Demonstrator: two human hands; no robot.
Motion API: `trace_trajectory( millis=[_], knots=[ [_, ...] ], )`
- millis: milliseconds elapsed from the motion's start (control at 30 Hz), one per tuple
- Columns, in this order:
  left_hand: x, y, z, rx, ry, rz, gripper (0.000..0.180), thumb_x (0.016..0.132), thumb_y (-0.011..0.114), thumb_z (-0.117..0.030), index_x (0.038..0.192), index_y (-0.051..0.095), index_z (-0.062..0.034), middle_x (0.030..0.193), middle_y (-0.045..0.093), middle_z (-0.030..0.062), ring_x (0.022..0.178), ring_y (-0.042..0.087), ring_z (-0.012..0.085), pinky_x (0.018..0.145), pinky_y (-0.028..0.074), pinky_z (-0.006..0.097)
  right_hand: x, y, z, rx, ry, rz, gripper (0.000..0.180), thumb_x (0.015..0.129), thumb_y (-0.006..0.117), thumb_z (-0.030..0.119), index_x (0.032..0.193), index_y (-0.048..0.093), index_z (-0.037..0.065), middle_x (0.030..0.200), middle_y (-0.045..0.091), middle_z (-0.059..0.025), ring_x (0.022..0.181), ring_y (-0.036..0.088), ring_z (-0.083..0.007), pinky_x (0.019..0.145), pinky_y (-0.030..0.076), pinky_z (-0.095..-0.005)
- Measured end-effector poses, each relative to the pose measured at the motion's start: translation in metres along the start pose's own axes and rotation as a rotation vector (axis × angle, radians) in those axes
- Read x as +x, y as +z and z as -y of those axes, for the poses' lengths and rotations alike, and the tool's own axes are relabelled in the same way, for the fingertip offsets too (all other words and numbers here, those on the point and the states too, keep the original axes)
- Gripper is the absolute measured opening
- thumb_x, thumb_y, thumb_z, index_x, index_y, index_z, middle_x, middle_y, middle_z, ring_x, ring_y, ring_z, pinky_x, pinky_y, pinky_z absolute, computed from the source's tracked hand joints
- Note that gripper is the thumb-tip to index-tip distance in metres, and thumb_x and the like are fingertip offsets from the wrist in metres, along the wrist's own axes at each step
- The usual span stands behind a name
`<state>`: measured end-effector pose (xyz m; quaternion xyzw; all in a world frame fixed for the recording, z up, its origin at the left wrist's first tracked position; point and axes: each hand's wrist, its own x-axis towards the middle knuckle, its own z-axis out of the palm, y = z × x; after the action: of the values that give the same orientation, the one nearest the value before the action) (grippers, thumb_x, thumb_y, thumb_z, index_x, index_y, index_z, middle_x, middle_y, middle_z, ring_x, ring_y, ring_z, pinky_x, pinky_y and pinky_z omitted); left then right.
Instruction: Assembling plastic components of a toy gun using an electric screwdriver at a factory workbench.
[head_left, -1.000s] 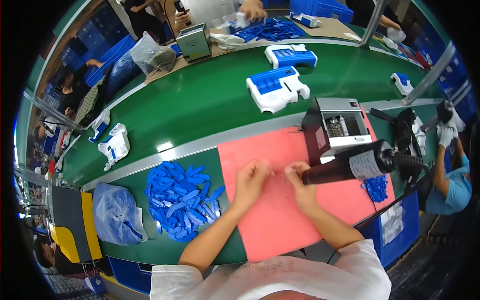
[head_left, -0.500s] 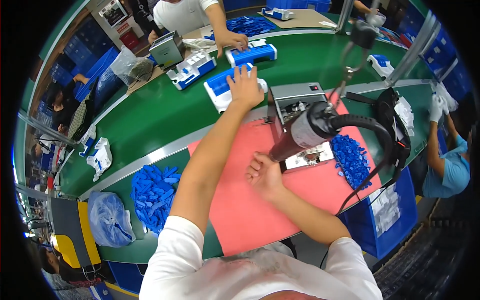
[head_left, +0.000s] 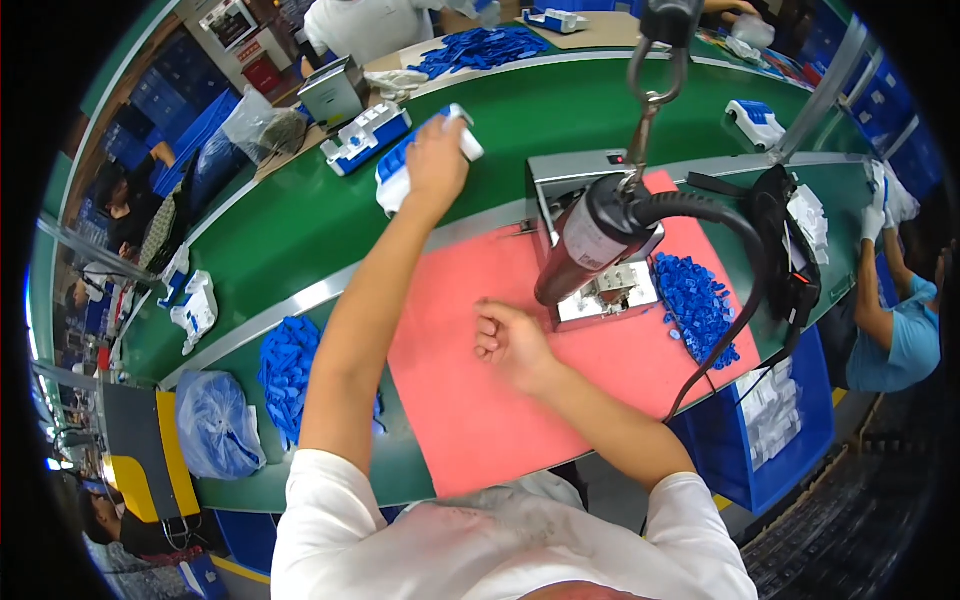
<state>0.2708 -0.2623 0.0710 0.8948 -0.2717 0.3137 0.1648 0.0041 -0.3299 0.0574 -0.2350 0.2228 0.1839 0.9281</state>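
Note:
My left hand reaches over the green conveyor, its fingers wrapped over the top of a blue-and-white plastic housing. Over the pink mat, my right hand hangs with curled fingers and nothing visible in them. Just beyond it, a dark electric screwdriver hangs tilted from a metal hook. Under its lower end sits a metal fixture, in front of a grey box-shaped machine.
Small blue parts lie right of the fixture; longer blue strips are heaped left of my left arm. Other housings stand along the conveyor. A black cable loops down on the right. A co-worker stands across the belt.
My left hand has moved left along the conveyor with the housing, which is now more tilted. The co-worker's hand and the housing beneath it have left the belt. My right hand shifted slightly left.

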Motion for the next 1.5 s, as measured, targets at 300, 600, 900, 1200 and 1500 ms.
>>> trace_trajectory(
  millis=[300,600,900,1200,1500],
  knots=[
    [-0.109,-0.149,0.049,-1.811,-1.078,-0.207,0.026,0.093,0.043,0.002,0.117,0.042,-0.0065,0.12,0.054,0.0165,0.109,0.057,0.0328,0.095,0.049,0.052,-0.096,-0.038,0.047,-1.155,-0.557,0.506,0.009,0.079,0.071,0.003,0.079,0.062,0.002,0.073,0.061,-0.0043,0.07,0.059,-0.0124,0.065,0.046,-0.0267],
    [-0.254,-0.171,-0.085,-1.762,-1.229,-0.133,0.029,0.097,0.047,-0.001,0.124,0.04,-0.0081,0.12,0.052,0.0119,0.108,0.059,0.0248,0.09,0.053,0.047,-0.118,-0.109,0.091,-1.669,-1.043,-0.665,0.038,0.08,0.061,0.002,0.118,0.056,0.0,0.096,0.057,-0.0133,0.079,0.058,-0.0263,0.071,0.048,-0.035],
    [-0.266,-0.19,-0.078,-1.073,-0.58,0.448,0.043,0.082,0.068,-0.015,0.119,0.049,-0.003,0.107,0.051,0.0123,0.107,0.049,0.0237,0.091,0.039,0.035,-0.097,-0.111,0.114,-2.04,-0.807,-0.86,0.015,0.083,0.061,0.008,0.092,0.059,-0.003,0.094,0.056,-0.0192,0.086,0.058,-0.0382,0.073,0.048,-0.0461],
    [-0.24,-0.211,-0.074,-0.526,-0.16,0.534,0.045,0.082,0.068,-0.027,0.116,0.054,-0.0007,0.105,0.053,0.0167,0.097,0.048,0.0342,0.084,0.038,0.042,-0.096,-0.115,0.128,-2.042,-0.798,-0.766,0.016,0.082,0.063,0.008,0.092,0.061,-0.004,0.09,0.061,-0.0188,0.081,0.061,-0.0377,0.069,0.048,-0.0451],
    [-0.225,-0.214,-0.02,0.064,-0.125,0.492,0.034,0.078,0.069,-0.017,0.108,0.062,-0.0019,0.106,0.056,0.0124,0.097,0.05,0.0301,0.079,0.038,0.04,-0.101,-0.107,0.13,-2.027,-0.672,-0.81,0.017,0.082,0.065,0.008,0.095,0.064,-0.002,0.088,0.064,-0.0196,0.076,0.063,-0.0375,0.068,0.049,-0.0448]
  ],
)
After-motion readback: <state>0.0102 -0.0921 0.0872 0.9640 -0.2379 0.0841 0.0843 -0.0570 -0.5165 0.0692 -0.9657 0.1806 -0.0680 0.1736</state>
